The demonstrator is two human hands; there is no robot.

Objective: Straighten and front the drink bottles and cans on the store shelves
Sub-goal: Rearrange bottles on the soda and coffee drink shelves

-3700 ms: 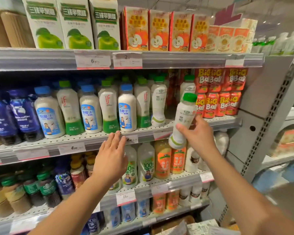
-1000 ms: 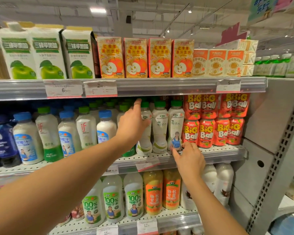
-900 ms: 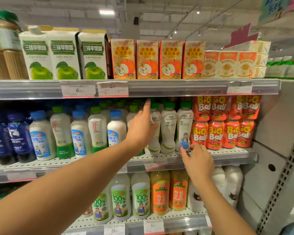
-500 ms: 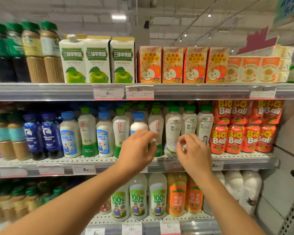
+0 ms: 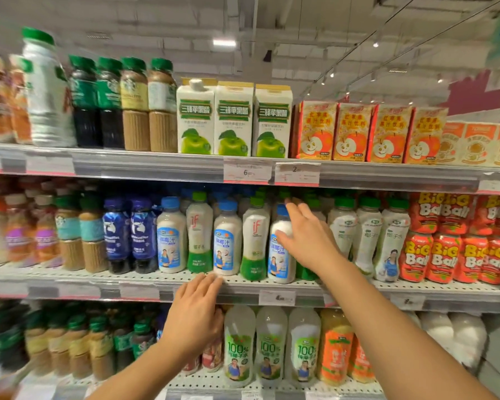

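The middle shelf point(image 5: 127, 287) carries a row that alternates white blue-capped bottles point(image 5: 171, 235) with green-bottomed "if" bottles point(image 5: 199, 229). My right hand point(image 5: 306, 235) is on the rightmost blue-capped bottle point(image 5: 280, 258). Its thumb lies across the bottle's shoulder and its fingers reach up behind the neck. My left hand point(image 5: 197, 321) is lower, fingers straight, with the tips touching the shelf's front edge below another blue-capped bottle point(image 5: 227, 241). Three slim green-capped bottles point(image 5: 367, 232) stand upright to the right of my right hand.
Red "Big Ball" bottles point(image 5: 442, 255) fill the middle shelf's right end and dark blue coffee bottles point(image 5: 130, 232) stand left of the row. Green apple cartons point(image 5: 233, 119) and red apple juice boxes point(image 5: 355, 131) line the top shelf. Coconut water bottles point(image 5: 238, 347) stand below.
The view has swung left. My right hand left the slim green-capped bottles and moved onto the blue-capped bottle. My left hand dropped from the bottles to the shelf edge.
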